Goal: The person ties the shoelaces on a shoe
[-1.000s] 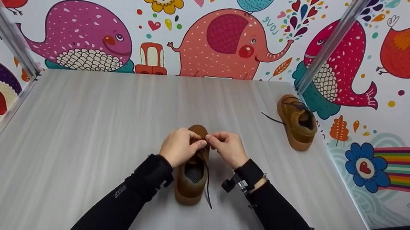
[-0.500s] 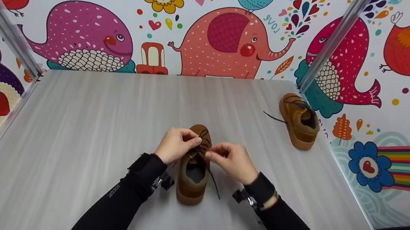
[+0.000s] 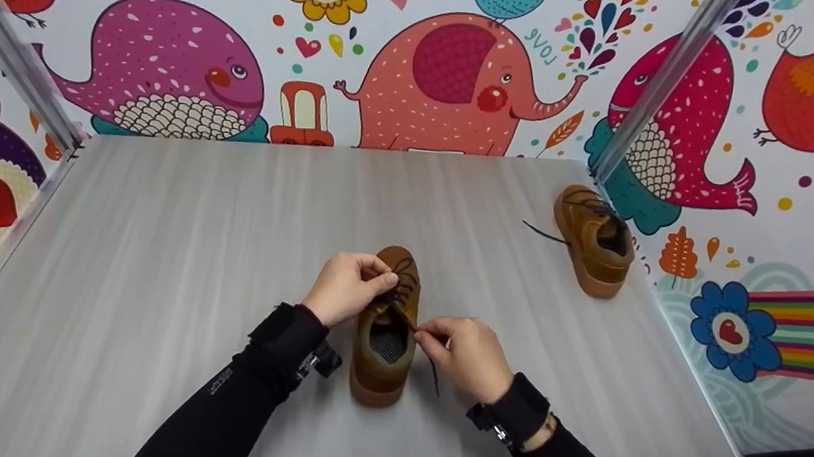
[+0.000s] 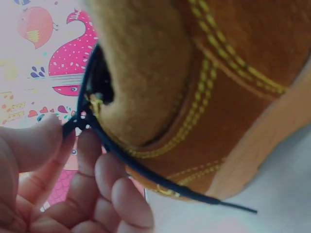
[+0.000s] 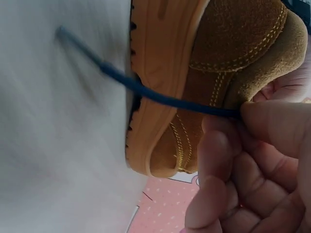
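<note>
A brown suede shoe (image 3: 377, 388) with yellow stitching stands on the light wood-grain surface, toe pointing away from me. My left hand (image 3: 343, 287) is at the left of its lacing. In the left wrist view its thumb and forefinger pinch the dark shoelace (image 4: 146, 171) near the shoe's opening. At the shoe's right side is my right hand (image 3: 468, 354). Its thumb and forefinger pinch a lace end (image 5: 160, 98), whose tip hangs past the fingers toward the surface. A loop of lace (image 3: 403, 264) lies over the toe.
A matching brown shoe (image 3: 591, 242) stands at the back right by the wall, one lace trailing left. Walls printed with cartoon animals enclose the wood-grain surface (image 3: 175, 236) at the back and sides. Black straps with small cameras (image 3: 323, 361) sit on both wrists.
My right hand has moved from the lacing near the toe back toward me and to the right, drawing the lace along. My left hand has shifted slightly left and stays by the lacing.
</note>
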Demonstrator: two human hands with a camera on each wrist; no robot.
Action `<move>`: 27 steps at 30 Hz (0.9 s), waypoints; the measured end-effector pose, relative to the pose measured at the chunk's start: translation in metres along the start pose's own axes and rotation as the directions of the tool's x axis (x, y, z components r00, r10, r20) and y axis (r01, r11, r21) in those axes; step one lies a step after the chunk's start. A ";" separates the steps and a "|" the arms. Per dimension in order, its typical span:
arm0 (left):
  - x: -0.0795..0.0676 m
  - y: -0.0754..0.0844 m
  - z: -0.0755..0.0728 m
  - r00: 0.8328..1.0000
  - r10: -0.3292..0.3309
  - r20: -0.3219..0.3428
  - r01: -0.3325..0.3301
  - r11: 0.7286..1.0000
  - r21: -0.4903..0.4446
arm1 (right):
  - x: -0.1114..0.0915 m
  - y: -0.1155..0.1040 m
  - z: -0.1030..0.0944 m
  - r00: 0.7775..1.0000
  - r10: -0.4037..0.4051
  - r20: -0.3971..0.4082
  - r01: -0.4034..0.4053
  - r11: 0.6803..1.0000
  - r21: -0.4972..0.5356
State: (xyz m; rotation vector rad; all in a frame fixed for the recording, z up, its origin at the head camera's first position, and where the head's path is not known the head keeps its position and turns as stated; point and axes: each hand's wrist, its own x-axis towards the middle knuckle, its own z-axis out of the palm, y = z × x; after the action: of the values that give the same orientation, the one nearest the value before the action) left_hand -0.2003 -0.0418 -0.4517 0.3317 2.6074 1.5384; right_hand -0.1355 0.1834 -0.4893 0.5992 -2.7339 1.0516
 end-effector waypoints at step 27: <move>-0.004 -0.003 0.010 0.987 -0.154 0.047 0.161 0.926 -0.342 | 0.037 -0.018 0.019 0.911 0.402 0.090 -0.216 0.281 0.935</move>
State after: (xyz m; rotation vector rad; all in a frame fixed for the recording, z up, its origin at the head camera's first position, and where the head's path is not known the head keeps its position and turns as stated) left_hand -0.1951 -0.0354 -0.4590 0.1008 2.2246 1.8758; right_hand -0.1620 0.1474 -0.4821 -0.0117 -1.8118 2.6793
